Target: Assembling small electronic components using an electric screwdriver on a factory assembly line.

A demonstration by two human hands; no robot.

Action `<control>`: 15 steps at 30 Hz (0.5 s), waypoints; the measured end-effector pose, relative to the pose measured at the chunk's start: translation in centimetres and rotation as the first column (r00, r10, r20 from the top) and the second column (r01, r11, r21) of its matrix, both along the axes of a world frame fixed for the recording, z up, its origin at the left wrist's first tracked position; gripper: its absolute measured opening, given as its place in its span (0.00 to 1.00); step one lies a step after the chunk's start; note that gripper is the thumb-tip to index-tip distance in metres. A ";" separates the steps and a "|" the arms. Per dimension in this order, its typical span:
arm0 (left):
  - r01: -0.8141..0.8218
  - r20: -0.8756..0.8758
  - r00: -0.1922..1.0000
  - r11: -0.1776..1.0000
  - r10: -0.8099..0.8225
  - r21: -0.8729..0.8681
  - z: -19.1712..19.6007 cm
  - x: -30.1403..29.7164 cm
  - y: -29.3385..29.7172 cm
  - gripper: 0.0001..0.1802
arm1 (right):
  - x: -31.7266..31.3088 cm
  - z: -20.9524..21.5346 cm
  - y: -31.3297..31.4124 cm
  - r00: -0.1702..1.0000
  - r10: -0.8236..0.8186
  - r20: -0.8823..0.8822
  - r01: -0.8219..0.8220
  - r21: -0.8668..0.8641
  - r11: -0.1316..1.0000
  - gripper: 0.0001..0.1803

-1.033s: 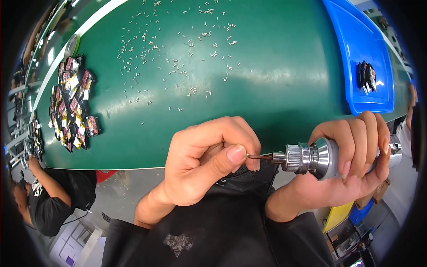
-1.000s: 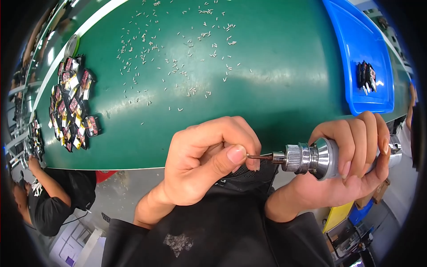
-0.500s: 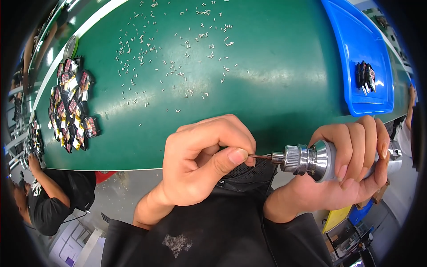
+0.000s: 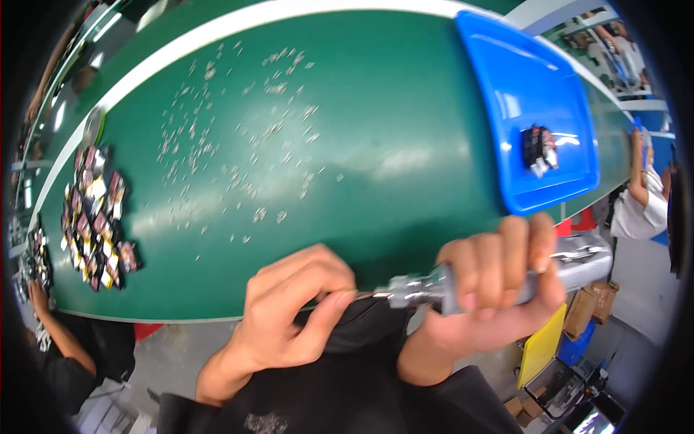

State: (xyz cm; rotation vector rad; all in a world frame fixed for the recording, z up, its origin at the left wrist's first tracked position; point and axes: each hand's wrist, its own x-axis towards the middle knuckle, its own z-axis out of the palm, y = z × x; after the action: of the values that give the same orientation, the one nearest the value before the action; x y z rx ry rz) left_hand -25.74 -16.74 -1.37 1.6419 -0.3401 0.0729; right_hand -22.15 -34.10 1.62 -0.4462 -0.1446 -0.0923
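Note:
My right hand (image 4: 499,278) is wrapped around a silver-grey electric screwdriver (image 4: 421,291), held level with its nose toward the left. The thumb and forefinger of my left hand (image 4: 296,307) pinch the thin bit (image 4: 366,294) at the screwdriver's front. Its tip is hidden by those fingers, so I cannot tell whether a screw sits on it. Both hands are in front of my body, at the near edge of a green table (image 4: 405,108). Small metal screws (image 4: 275,89) lie scattered over the table beyond my left hand.
Several small black units with coloured labels (image 4: 94,224) are heaped at the left. A blue tray (image 4: 491,108) at the right holds a few similar black units (image 4: 539,150). Another person's arm (image 4: 58,333) reaches in at the far left; someone in white (image 4: 640,206) is at the far right.
The view has shifted, so the tray, screws and heap sit further left and lower in it. My hands keep the same hold on the screwdriver and its bit.

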 end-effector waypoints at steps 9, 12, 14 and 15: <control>-0.018 -0.027 0.999 0.993 0.022 0.120 0.8 -0.5 -0.1 0.05 | -0.8 -0.6 0.5 0.992 -0.018 -0.123 0.023 0.044 0.999 0.06; -0.058 0.100 0.995 0.953 0.030 0.296 2.2 -0.2 0.3 0.06 | -0.7 -0.2 0.9 0.982 -0.026 -0.186 0.044 0.092 0.995 0.06; -0.100 0.175 0.984 0.922 0.036 0.374 4.0 1.0 0.7 0.11 | -0.8 -0.1 0.5 0.969 -0.107 -0.221 0.127 0.080 0.989 0.06; -0.122 0.202 0.979 0.857 0.021 0.500 4.8 1.9 1.1 0.15 | -0.6 -0.4 0.3 0.974 -0.087 -0.209 0.110 0.100 0.989 0.06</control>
State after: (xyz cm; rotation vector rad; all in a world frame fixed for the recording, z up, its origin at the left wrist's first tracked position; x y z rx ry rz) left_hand -23.80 -15.60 3.48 2.1866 -0.4719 0.2124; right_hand -22.71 -33.78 1.20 -0.3491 0.0849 -0.1507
